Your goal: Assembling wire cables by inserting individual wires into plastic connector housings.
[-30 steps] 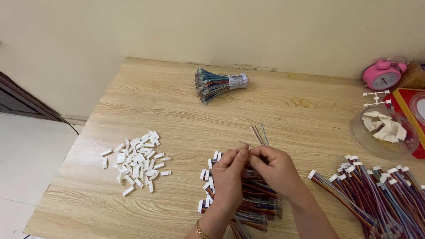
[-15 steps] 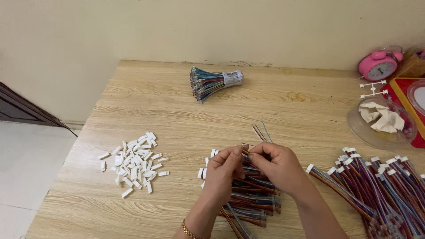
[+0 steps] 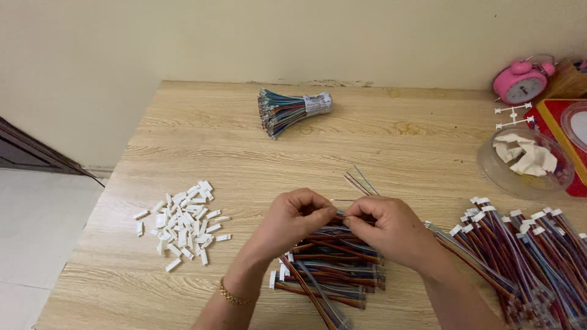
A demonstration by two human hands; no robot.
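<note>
1. Wooden table (image 3: 202, 131): light grain, its far edge against the wall.
2. Finished wire sets (image 3: 520, 256): white-capped, heaped at the right edge.
3. Loose wire pile (image 3: 330, 269): near the front edge, under both hands.
4. Banded wire bundle (image 3: 290, 110): near the far edge, untouched.
5. White plugs (image 3: 183, 223): scattered toward the left edge.
6. Left hand (image 3: 293, 217): fingers pinched shut on one end of a thin wire.
7. Right hand (image 3: 385, 226): likewise pinched on that wire, thumbs nearly meeting.
8. Thin wire (image 3: 361, 182): tips poke out toward the far edge. To seat it well, hold close to the end and push straight.
9. Against half a second ago: the hands sit in the same spot, still pinching; only the view has shifted slightly.
</note>
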